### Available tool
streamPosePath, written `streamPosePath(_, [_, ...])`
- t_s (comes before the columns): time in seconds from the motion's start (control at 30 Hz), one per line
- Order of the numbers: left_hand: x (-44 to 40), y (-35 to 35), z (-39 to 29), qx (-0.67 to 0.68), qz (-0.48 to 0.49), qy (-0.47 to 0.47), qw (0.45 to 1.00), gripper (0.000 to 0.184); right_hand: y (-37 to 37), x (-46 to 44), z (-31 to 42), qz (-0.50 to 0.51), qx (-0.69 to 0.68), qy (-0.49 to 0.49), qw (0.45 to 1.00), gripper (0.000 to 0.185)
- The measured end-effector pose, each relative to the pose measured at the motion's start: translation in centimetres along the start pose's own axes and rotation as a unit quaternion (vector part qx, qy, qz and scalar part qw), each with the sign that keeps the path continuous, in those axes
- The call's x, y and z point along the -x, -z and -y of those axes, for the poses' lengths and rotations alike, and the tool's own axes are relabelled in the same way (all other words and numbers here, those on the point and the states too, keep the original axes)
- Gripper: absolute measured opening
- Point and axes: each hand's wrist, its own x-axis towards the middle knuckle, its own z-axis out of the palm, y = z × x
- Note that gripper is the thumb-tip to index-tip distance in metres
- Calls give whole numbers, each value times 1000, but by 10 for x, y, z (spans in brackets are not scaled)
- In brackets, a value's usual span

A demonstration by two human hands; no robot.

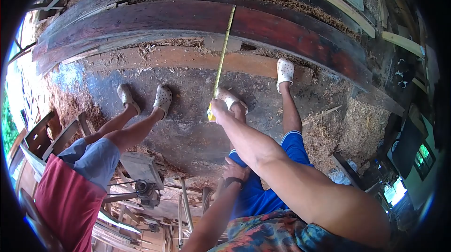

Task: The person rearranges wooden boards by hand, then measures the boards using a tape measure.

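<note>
My right hand (217, 111) is closed around a yellow tape measure (211, 112), held low in front of my foot. Its yellow blade (221, 62) is pulled out across the floor and reaches onto a long dark reddish plank (286, 29). My left hand (237, 171), with a dark band at the wrist, lies on my blue shorts (253, 191) near the knee, fingers extended and holding nothing visible.
Another person in a red shirt (70, 200) stands at left. More long boards (178, 57) and wood shavings (366, 125) lie about. A motor (148, 193) and timber sit behind at lower left. My white clogs (285, 71) stand near the planks.
</note>
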Motion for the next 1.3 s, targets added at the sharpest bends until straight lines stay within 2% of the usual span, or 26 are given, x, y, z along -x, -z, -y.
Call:
streamPosePath(0.4, [-6, -5, 6, 3, 3, -13, 1000, 111, 1, 2, -9, 0, 3, -2, 1000, 35])
streamPosePath(1.0, [-5, -8, 7, 8, -4, -2, 1000, 118, 3, 8, -19, -2, 5, -5, 1000, 34])
streamPosePath(1.3, [0, -8, 9, 2, -22, -24, 999, 109, 3, 13, -29, -5, 1, -10, 1000, 34])
